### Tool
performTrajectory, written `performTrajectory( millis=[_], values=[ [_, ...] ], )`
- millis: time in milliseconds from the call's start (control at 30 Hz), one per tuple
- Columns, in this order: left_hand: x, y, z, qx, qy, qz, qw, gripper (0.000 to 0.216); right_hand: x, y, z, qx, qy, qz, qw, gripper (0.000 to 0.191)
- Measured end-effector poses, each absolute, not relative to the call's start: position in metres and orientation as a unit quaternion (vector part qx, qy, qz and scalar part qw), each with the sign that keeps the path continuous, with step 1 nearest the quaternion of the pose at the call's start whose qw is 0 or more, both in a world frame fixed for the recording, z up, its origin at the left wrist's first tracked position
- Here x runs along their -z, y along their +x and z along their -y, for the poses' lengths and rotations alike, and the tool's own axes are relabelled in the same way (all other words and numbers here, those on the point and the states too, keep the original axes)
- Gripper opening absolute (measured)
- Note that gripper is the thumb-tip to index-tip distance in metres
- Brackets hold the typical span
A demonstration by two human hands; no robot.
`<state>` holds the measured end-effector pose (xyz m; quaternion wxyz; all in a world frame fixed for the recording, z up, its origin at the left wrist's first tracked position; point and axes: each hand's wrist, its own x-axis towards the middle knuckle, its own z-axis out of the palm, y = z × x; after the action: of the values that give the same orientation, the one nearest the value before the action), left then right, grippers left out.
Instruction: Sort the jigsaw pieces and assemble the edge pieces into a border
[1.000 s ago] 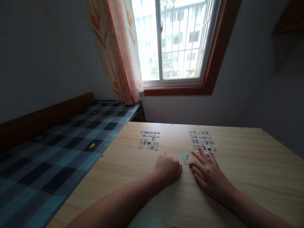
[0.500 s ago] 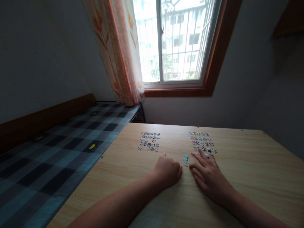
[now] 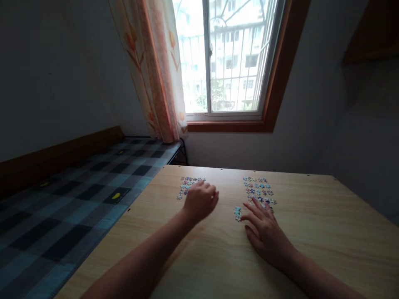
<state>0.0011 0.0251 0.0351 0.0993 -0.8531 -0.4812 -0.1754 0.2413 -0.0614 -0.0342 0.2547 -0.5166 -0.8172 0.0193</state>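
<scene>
My left hand [image 3: 201,201] is closed, fingers curled under, over the near right part of the left group of puzzle pieces [image 3: 187,182]. Whatever its fingers may hold is hidden. My right hand [image 3: 264,228] lies with fingers spread on the table, its fingertips by the lower edge of the right group of puzzle pieces [image 3: 259,192], covering some of them. A small joined cluster of puzzle pieces [image 3: 237,213], light blue and pale, rests just left of its fingers.
The pieces lie on a light wooden table [image 3: 327,232]. To the left is a bed with a checked cover [image 3: 75,224]. Beyond the table are a window [image 3: 233,62] and a flowered curtain [image 3: 156,74].
My left hand has moved left and away from me, from beside the small cluster to over the left group. My right hand stays by the cluster; the view has shifted slightly.
</scene>
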Motion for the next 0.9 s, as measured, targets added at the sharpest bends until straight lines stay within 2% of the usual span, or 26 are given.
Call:
performTrajectory(
  millis=[100, 200, 367, 533, 700, 900],
  values=[
    [-0.047, -0.045, -0.068, 0.254, -0.771, 0.578, 0.088, 0.032, 0.032, 0.239, 0.06, -0.03, -0.517, 0.812, 0.269, 0.027],
    [-0.042, -0.096, -0.104, 0.321, -0.733, 0.598, -0.048, 0.035, 0.03, 0.237, 0.058, -0.044, -0.524, 0.805, 0.276, 0.029],
    [-0.012, -0.147, -0.127, 0.358, -0.661, 0.648, -0.122, 0.05, 0.028, 0.234, 0.055, -0.062, -0.526, 0.796, 0.292, 0.031],
    [0.006, -0.143, -0.148, 0.364, -0.642, 0.642, -0.209, 0.053, 0.025, 0.233, 0.055, -0.07, -0.524, 0.795, 0.298, 0.031],
    [0.0, -0.118, -0.182, 0.365, -0.627, 0.624, -0.29, 0.057, 0.021, 0.232, 0.057, -0.077, -0.523, 0.795, 0.299, 0.032],
    [-0.005, -0.103, -0.211, 0.375, -0.593, 0.642, -0.309, 0.075, 0.023, 0.232, 0.056, -0.091, -0.531, 0.788, 0.298, 0.03]
  ],
)
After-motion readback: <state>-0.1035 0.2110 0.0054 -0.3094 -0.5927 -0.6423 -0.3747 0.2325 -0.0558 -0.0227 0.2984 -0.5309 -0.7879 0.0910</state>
